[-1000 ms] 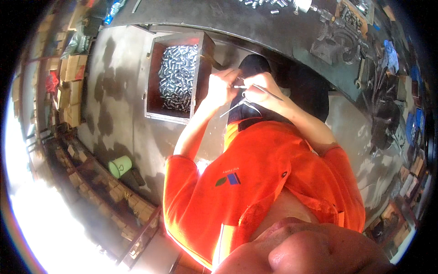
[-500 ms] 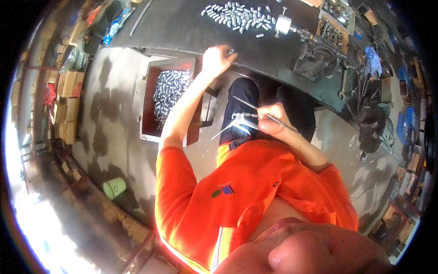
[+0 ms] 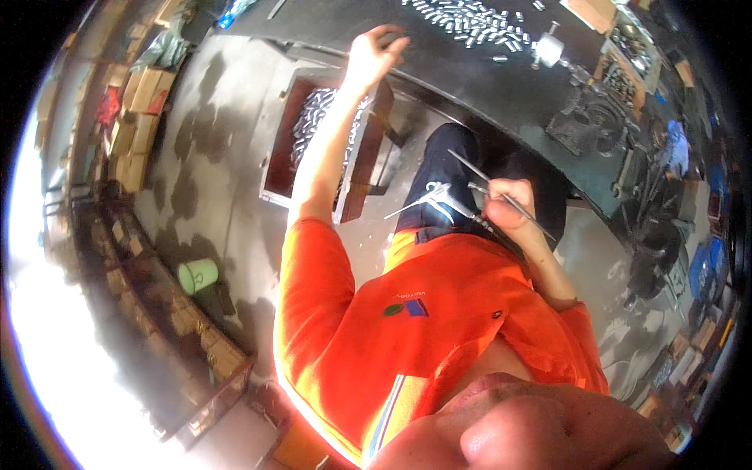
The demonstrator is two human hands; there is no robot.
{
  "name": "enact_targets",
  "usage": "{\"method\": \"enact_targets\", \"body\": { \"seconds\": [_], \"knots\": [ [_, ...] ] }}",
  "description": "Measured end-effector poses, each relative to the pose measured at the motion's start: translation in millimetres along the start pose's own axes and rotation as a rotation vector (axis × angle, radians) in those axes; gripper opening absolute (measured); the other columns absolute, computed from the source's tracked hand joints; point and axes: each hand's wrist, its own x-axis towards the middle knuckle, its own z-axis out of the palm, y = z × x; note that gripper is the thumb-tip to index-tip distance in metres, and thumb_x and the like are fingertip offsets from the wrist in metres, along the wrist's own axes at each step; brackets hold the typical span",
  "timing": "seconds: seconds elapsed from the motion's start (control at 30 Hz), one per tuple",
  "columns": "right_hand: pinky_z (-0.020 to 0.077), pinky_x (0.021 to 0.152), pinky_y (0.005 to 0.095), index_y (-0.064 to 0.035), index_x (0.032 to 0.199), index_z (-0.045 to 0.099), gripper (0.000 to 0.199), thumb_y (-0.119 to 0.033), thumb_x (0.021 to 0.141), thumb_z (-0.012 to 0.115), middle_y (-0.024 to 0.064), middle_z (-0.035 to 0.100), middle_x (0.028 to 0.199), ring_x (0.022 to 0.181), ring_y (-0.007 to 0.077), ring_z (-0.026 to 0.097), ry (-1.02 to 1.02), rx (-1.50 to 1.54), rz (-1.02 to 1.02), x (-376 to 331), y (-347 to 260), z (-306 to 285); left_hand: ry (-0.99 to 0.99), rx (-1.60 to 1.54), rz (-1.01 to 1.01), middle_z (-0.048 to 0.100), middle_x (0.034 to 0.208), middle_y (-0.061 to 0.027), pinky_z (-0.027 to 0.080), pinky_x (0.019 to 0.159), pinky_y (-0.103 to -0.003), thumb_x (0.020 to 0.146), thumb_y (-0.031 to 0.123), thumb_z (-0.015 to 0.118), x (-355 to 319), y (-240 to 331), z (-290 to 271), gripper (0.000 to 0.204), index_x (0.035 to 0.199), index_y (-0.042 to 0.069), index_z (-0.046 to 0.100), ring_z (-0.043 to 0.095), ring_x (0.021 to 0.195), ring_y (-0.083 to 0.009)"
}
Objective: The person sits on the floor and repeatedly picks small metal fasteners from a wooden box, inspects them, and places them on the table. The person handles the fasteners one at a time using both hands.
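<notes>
My left hand (image 3: 374,56) is stretched out over the near edge of the dark workbench (image 3: 470,94). Its fingers are bent but apart, and no piece shows between them. Below that forearm stands a reddish-brown crate (image 3: 280,168) filled with short shiny metal cylinders (image 3: 315,117); the arm covers part of it. My right hand (image 3: 509,202) is closed around a thin metal rod (image 3: 470,166) in front of my lap. Beside it, over my thigh, is a silver air blow gun (image 3: 440,199) with a thin nozzle; whether those fingers also grip it is hidden.
Several loose metal cylinders (image 3: 474,22) lie at the back of the bench, beside a round metal fixture (image 3: 548,48). Farther right are a wrench (image 3: 624,174), a blue cloth (image 3: 675,147) and trays of parts (image 3: 623,78). A light green bucket (image 3: 197,276) stands on the floor at left.
The view has shifted, so bench and crate sit differently. The small metal cylinder seen in my left hand no longer shows, and its fingers have spread. My right hand still grips the rod.
</notes>
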Motion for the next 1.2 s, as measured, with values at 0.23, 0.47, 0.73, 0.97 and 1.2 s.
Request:
{"method": "enact_targets", "body": {
  "seconds": [0.23, 0.47, 0.73, 0.97, 1.2],
  "knots": [
    [0.025, 0.044, 0.025, -0.0041, 0.053, 0.037, 0.02, -0.01, 0.062, 0.054, -0.0017, 0.03, 0.05, 0.05, 0.0046, 0.03, -0.09, 0.112, 0.082, 9.0, 1.9, 10.0, 0.005, 0.405, -0.301, 0.066, 0.074, -0.0139, 0.051, 0.065, -0.032, 0.064, 0.013, 0.06, -104.3, -187.3, -111.2, 0.035, 0.098, 0.006, 0.066, 0.065, 0.067, -0.0232],
    [0.0252, 0.044, 0.0253, -0.0039, 0.053, 0.036, 0.019, -0.007, 0.06, 0.054, 0.0, 0.03, 0.049, 0.049, 0.0049, 0.03, -0.108, 0.052, 0.093, 14.0, 2.9, 17.0, -0.152, 0.745, -0.62, 0.066, 0.087, -0.0182, 0.05, 0.076, -0.04, 0.074, 0.035, 0.058, -121.7, -217.3, -65.8, 0.031, 0.082, 0.006, 0.069, 0.064, 0.084, -0.0314],
    [0.0248, 0.044, 0.025, -0.0038, 0.053, 0.036, 0.02, -0.008, 0.061, 0.054, -0.0009, 0.029, 0.05, 0.05, 0.0044, 0.029, -0.086, 0.053, 0.076, 4.9, -0.4, 5.0, -0.165, 0.936, -0.654, 0.065, 0.093, -0.0155, 0.05, 0.077, -0.04, 0.072, 0.032, 0.063, -124.6, -222.2, -37.9, 0.034, 0.094, 0.006, 0.062, 0.063, 0.089, -0.0302],
    [0.0252, 0.044, 0.0249, -0.0033, 0.052, 0.037, 0.02, -0.007, 0.06, 0.054, -0.0007, 0.028, 0.049, 0.05, 0.0036, 0.03, -0.055, -0.062, 0.071, 7.2, 8.7, 14.3, -0.154, 0.961, -0.628, 0.065, 0.09, -0.0156, 0.049, 0.076, -0.042, 0.073, 0.03, 0.062, -123.8, -197.2, -43.6, 0.031, 0.096, 0.01, 0.062, 0.063, 0.088, -0.0316],
    [0.026, 0.042, 0.0283, -0.0026, 0.053, 0.034, 0.018, -0.003, 0.059, 0.052, 0.0069, 0.027, 0.049, 0.046, 0.0085, 0.029, -0.029, -0.176, -0.03, 11.4, 2.8, 8.9, 0.085, -0.632, -0.477, 0.061, 0.072, -0.0132, 0.053, 0.056, -0.031, 0.084, 0.014, 0.059, -129.4, -102.7, -62.8, 0.027, 0.101, -0.006, 0.055, 0.062, 0.057, -0.0215]
  ]
}}
